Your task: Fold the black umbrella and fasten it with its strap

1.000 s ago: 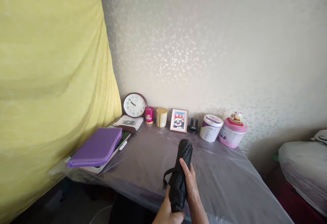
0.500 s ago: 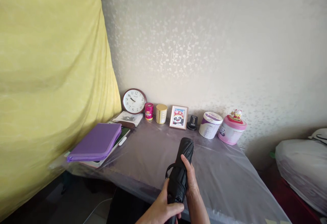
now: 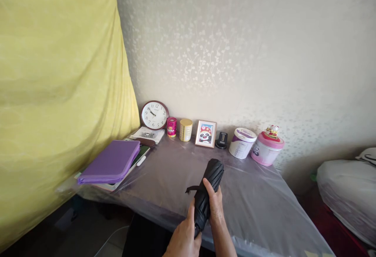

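Observation:
A folded black umbrella [image 3: 209,186] is tilted above the near part of the table, its wider end pointing away from me. My left hand [image 3: 185,229] is wrapped round its lower end, near the handle. Higher up, on the right side, my right hand [image 3: 215,202] grips the folded cloth, thumb laid across the top. A dark strap [image 3: 192,189] sticks out loose to the left of the umbrella, its end free. The fingers beneath the umbrella are mostly hidden.
On the covered table [image 3: 258,206] lies a purple folder [image 3: 110,162] at left. Along the wall stand a clock [image 3: 154,115], a pink tin [image 3: 172,127], a yellow tin [image 3: 186,130], a framed panda picture [image 3: 206,133], a white tub [image 3: 242,143] and a pink-lidded tub [image 3: 266,149].
The strap, looped against the umbrella before, now sticks out to the left. My left hand has shifted slightly, and my right thumb has moved a little to the left.

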Action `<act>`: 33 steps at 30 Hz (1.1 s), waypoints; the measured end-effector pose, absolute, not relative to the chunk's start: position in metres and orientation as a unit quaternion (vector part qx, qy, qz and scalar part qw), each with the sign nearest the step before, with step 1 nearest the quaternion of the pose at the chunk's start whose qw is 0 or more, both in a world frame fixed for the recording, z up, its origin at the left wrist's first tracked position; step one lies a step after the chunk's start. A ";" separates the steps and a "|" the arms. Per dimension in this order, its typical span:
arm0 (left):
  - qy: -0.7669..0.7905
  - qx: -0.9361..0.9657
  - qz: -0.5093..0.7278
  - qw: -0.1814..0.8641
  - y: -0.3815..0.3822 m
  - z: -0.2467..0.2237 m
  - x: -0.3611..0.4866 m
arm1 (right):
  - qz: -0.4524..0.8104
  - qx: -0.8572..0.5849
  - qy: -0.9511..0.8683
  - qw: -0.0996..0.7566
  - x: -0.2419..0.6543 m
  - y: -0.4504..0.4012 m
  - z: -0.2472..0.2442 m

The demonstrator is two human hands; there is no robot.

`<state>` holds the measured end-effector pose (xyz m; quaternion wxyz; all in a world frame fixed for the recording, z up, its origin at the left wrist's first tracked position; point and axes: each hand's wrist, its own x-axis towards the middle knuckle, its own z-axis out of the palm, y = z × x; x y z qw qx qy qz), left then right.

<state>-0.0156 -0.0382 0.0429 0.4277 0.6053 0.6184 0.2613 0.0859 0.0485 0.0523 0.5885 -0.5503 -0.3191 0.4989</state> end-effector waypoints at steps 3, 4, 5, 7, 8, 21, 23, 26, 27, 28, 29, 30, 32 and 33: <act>0.522 0.560 0.321 0.557 -0.039 0.056 -0.018 | 0.550 -0.519 -0.291 0.586 0.088 0.048 0.051; 0.492 0.529 0.326 0.610 -0.039 0.059 -0.018 | 0.576 -0.505 -0.282 0.578 0.089 0.047 0.051; 0.470 0.500 0.324 0.651 -0.039 0.061 -0.017 | 0.598 -0.494 -0.274 0.569 0.089 0.047 0.052; 0.460 0.469 0.320 0.683 -0.038 0.058 -0.013 | 0.618 -0.486 -0.270 0.556 0.090 0.046 0.054; 0.475 0.470 0.316 0.674 -0.037 0.055 -0.011 | 0.614 -0.486 -0.278 0.557 0.090 0.046 0.054; 0.594 0.645 0.296 0.379 -0.030 0.038 -0.027 | 0.518 -0.556 -0.309 0.572 0.081 0.050 0.039; 0.570 0.626 0.351 0.399 -0.023 0.041 -0.029 | 0.525 -0.549 -0.306 0.574 0.081 0.051 0.036; 0.566 0.621 0.358 0.407 -0.013 0.042 -0.029 | 0.509 -0.550 -0.326 0.576 0.083 0.053 0.033; 0.567 0.633 0.348 0.396 -0.010 0.041 -0.029 | 0.496 -0.557 -0.339 0.574 0.085 0.053 0.032; 0.570 0.647 0.339 0.376 -0.007 0.039 -0.029 | 0.478 -0.568 -0.353 0.570 0.087 0.054 0.031; 0.575 0.662 0.330 0.349 -0.005 0.038 -0.029 | 0.455 -0.582 -0.369 0.565 0.089 0.054 0.030; 0.582 0.677 0.317 0.321 -0.003 0.036 -0.030 | 0.426 -0.595 -0.386 0.562 0.091 0.055 0.029; 0.604 0.695 0.279 0.273 0.000 0.034 -0.032 | 0.356 -0.617 -0.419 0.564 0.095 0.055 0.026; 0.614 0.702 0.255 0.256 0.002 0.032 -0.033 | 0.320 -0.626 -0.434 0.564 0.096 0.056 0.023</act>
